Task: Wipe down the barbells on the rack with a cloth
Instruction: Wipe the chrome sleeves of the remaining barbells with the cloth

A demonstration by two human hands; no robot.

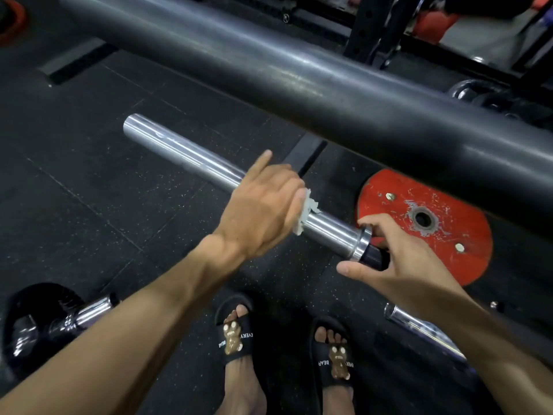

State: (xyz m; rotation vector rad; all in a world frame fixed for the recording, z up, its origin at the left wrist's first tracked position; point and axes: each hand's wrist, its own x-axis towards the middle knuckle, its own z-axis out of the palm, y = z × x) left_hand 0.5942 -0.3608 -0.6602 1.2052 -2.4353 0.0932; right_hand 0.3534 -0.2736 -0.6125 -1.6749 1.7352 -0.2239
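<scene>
Dark barbell sleeve (269,67) nearest our view, with 2 hands at the chrome barbell sleeve (179,151) below.
Our left hand (263,205) curls around the chrome sleeve, pressing a white cloth (308,211) against it; our right hand (398,259) grips the shaft beside the collar (363,242), above a red plate (443,235).
</scene>
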